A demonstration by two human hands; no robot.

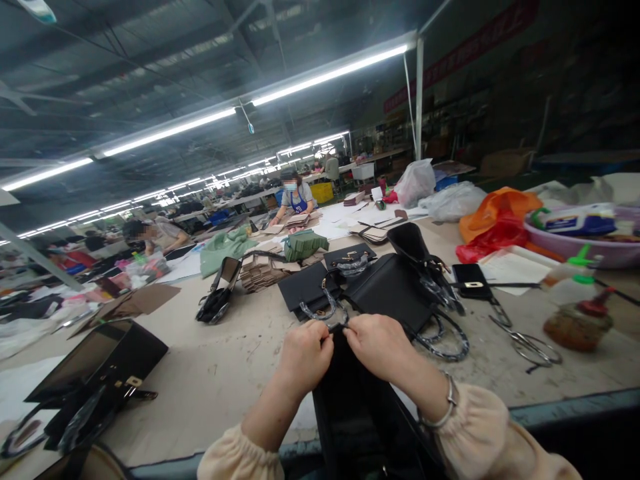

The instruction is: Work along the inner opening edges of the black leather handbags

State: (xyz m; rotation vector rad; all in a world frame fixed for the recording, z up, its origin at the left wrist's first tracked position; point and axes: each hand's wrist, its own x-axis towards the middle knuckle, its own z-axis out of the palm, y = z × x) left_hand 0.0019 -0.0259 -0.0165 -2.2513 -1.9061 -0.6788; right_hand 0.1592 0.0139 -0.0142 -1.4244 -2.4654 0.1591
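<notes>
A black handbag (353, 413) hangs at the table's front edge, its dark body running down out of view. My left hand (306, 348) is closed at its upper end, fingers pinched together. Close beside it, my right hand (377, 340) pinches the same end from the other side. The fingertips nearly meet, and the exact part between them is partly hidden. Just beyond my hands lie a black bag with a plastic-wrapped handle (307, 290) and a larger black bag (390, 290). Wrapped handle loops (450, 343) rest to the right of my right hand.
Another black handbag (100, 380) stands at the left. Scissors (530, 347), a red-capped glue bottle (580, 323), a phone (470, 280) and a purple basin (590, 247) are on the right. Stacked brown pieces (265, 270) lie farther back, where a co-worker (297, 197) works.
</notes>
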